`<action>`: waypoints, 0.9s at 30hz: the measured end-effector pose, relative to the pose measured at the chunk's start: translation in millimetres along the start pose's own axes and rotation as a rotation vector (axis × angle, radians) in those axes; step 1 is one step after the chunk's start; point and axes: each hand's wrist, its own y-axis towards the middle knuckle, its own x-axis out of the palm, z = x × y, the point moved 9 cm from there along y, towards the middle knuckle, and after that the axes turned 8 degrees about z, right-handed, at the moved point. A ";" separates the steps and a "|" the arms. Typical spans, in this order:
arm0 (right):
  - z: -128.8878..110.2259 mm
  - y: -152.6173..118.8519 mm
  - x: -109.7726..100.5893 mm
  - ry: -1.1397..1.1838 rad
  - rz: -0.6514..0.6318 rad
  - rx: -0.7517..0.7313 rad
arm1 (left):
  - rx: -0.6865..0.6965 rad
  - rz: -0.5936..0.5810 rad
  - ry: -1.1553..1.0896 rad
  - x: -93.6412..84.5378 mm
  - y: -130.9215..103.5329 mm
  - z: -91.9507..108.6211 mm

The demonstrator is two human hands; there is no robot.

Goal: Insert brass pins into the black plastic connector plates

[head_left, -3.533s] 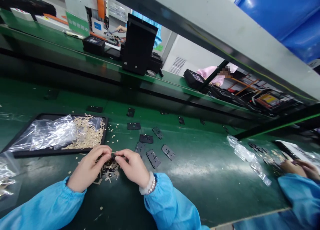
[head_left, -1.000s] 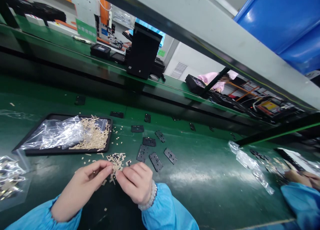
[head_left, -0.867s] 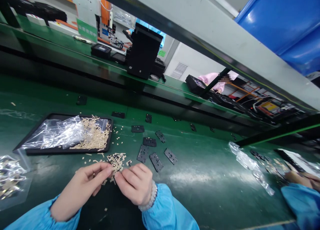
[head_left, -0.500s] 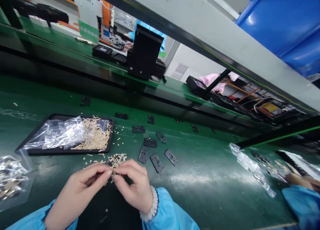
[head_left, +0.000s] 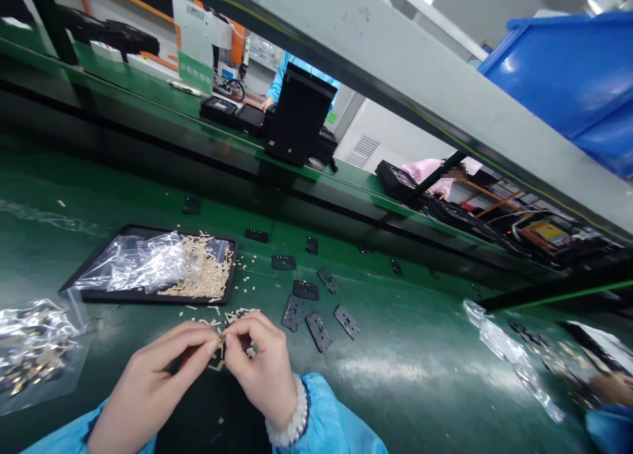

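My left hand (head_left: pixel 161 378) and my right hand (head_left: pixel 264 362) meet fingertip to fingertip low in the head view, each in a pinch. Whatever lies between the fingertips is too small to make out. Just behind and beneath them is a loose pile of small tan strips (head_left: pixel 240 314), partly covered by my fingers. Farther left, a black tray (head_left: pixel 192 300) holds clear plastic bags (head_left: pixel 143 263) and a heap of tan strips (head_left: pixel 205 269). Several flat black plastic plates (head_left: pixel 319 332) lie beyond my right hand.
A clear bag of shiny metal pieces (head_left: pixel 37 352) lies at the left edge. Crumpled clear plastic (head_left: pixel 509 355) rests on the green bench at right, near another person's sleeve (head_left: pixel 610 427). A shelf beam (head_left: pixel 445 105) crosses above, with a blue bin (head_left: pixel 568 78) over it.
The view has shifted, so the bench items appear farther right. My hands stay pinched together over the strips. The other person's hand at the right edge has moved slightly.
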 end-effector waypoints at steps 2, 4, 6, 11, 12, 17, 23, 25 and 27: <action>3.6 5.7 -0.3 0.021 0.013 0.030 | -0.166 -0.037 -0.051 -0.7 -0.6 -18.6; 9.3 17.3 -2.7 -0.029 0.060 0.029 | -0.286 -0.018 -0.082 -5.5 -2.0 -33.2; 18.8 33.8 2.9 -0.126 0.061 0.022 | -0.370 0.055 -0.095 -13.2 -2.8 -42.8; 37.6 70.1 53.2 -0.207 -0.160 -0.058 | -0.524 0.190 -0.067 -25.9 -5.1 -50.3; 37.2 72.1 61.4 -0.204 -0.201 -0.083 | -0.539 0.200 -0.056 -27.7 -5.3 -50.1; 16.4 56.1 57.2 -0.169 -0.216 -0.133 | -0.528 0.197 -0.003 -34.7 -3.8 -50.3; -26.6 22.5 36.9 -0.214 -0.198 -0.373 | -0.344 0.110 0.004 -29.4 8.9 -39.8; -28.8 20.3 34.7 -0.254 -0.187 -0.407 | -0.279 0.099 0.017 -29.0 12.3 -34.3; -29.3 20.0 34.1 -0.266 -0.183 -0.428 | -0.203 0.079 0.039 -28.7 14.2 -27.4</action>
